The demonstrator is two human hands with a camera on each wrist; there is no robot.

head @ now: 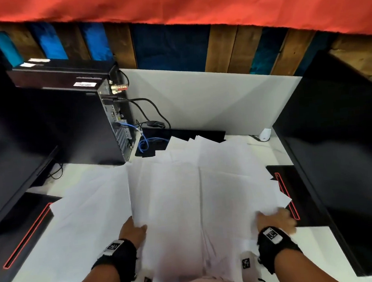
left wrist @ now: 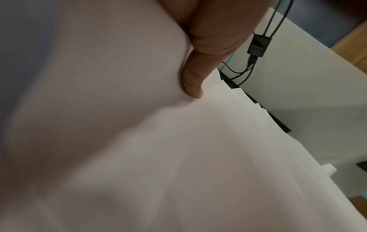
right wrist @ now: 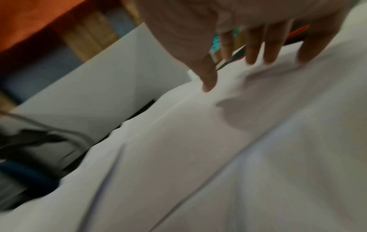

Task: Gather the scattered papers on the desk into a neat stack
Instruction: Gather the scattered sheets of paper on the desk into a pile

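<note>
The papers [head: 184, 196] lie fanned over the middle of the white desk [head: 67, 248], overlapping at loose angles, their far corners poking over a black mat [head: 180, 136] by the divider. They are plain white sheets, unevenly layered, some edges lifted and bowed — nothing squared up yet.

My left hand [head: 133, 231] is at the left edge of the near sheets; the left wrist view shows my thumb [left wrist: 196, 78] pressing on top of a raised sheet, which I take to be a pinch with the fingers hidden beneath, so I can draw that side inward. My right hand [head: 276, 217] lies flat, fingers [right wrist: 252, 53] spread and straight on the right edge, holding nothing — placed there, I judge, to sweep the stragglers toward the middle.

Further out, a computer tower [head: 80, 126] with cables stands left, and dark monitors [head: 345, 140] flank the spread on both sides.
</note>
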